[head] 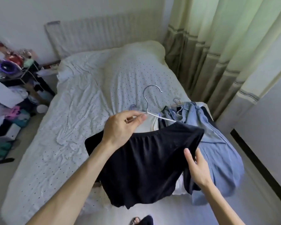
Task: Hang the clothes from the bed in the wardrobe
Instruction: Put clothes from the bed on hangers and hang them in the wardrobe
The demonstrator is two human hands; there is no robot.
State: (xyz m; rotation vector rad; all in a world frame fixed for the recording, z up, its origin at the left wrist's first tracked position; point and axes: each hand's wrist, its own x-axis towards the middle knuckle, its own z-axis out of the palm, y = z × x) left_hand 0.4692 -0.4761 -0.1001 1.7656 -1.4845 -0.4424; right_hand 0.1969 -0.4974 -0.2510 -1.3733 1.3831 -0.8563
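You're in a bedroom at home. A bed (88, 103) fills most of your view, made up with a creased, dotted sheet (47, 151) and a pale pillow (141, 49) at its head. Behind the head a ribbed white panel (96, 31) stands against the wall, and long green curtains (217, 46) hang on your right. On your left a rack (15, 70) is crowded with small bright household bits and folded fabric. Clothes (221, 140) lie heaped on the bed's near corner, with a wire hanger (161, 117) and a black garment (144, 159) above them.
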